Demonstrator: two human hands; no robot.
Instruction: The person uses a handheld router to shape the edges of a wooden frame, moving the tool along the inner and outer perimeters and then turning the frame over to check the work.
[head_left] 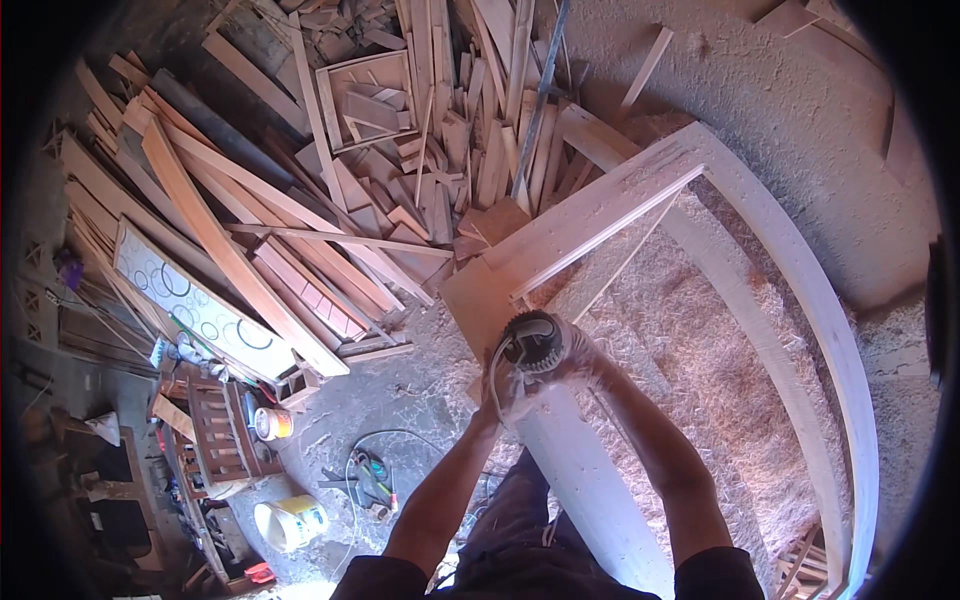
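A dusty power tool with a round, black, vented top, which looks like a router, stands at a corner of a large pale wooden frame. My left hand is wrapped round its left side, and my right hand grips the right side. The tool hides most of my fingers and its own base. Beneath it the near board runs down toward my body. From the same corner another board reaches away to the upper right, where it meets a long curved side.
Wood shavings cover the ground inside the frame. Piled offcuts and long planks lie at the far left. A white bucket, a smaller tub, a slatted wooden piece and a coiled cable are on the left floor.
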